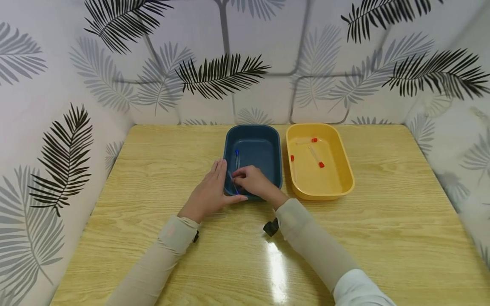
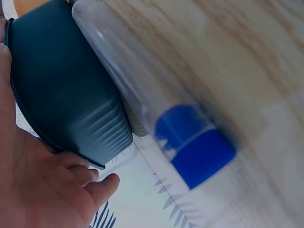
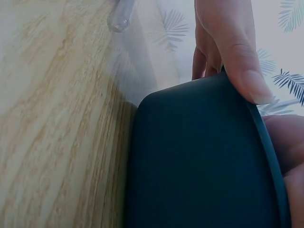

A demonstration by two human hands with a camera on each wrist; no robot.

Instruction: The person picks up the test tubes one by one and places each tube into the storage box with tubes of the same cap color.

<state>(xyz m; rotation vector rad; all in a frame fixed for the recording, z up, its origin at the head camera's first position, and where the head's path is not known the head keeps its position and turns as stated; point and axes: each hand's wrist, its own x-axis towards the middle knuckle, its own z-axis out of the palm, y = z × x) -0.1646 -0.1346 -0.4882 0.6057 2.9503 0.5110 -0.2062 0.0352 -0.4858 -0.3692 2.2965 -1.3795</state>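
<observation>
My left hand [image 1: 208, 189] rests with fairly straight fingers along the left rim of a dark blue bin [image 1: 273, 146], its thumb lying over the near rim. My right hand [image 1: 254, 182] reaches down inside the bin and pinches a clear test tube with a blue cap [image 1: 237, 192], whose capped end points toward the near wall. Another blue-capped tube [image 1: 237, 157] lies farther back on the bin floor. Outside the bin, beneath my left wrist, a clear tube [image 1: 218, 215] lies on the table; the left wrist view shows its blue cap [image 2: 202, 154] up close.
Right beside the blue bin stands a yellow bin [image 1: 331, 189] holding several clear tubes with red caps [image 1: 321, 165]. Both bins are at the back of the wooden table [image 1: 390, 221], near the leaf-patterned wall [image 1: 268, 97].
</observation>
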